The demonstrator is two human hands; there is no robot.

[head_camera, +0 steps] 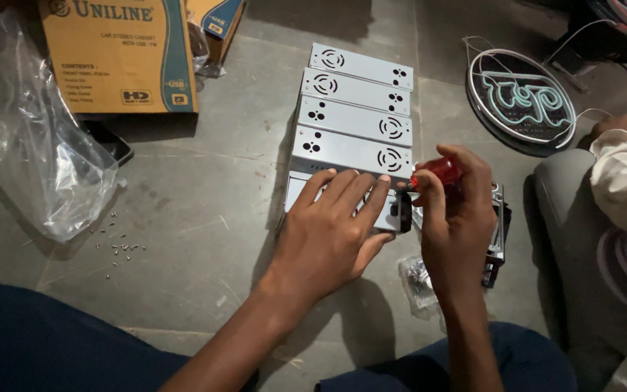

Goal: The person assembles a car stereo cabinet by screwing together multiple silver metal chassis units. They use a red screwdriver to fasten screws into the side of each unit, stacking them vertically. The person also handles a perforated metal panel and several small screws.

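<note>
Orange carton stands far left (blue-edged); left hand flat on metal casing, right hand fingers gripping red-handled screwdriver.

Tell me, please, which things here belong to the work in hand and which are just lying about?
In use:
left hand pressing down the nearest metal casing
right hand gripping the red-handled screwdriver
row of metal casings
small bag of screws

Lying about:
cardboard box
plastic bag
loose screws
neon sign
</note>
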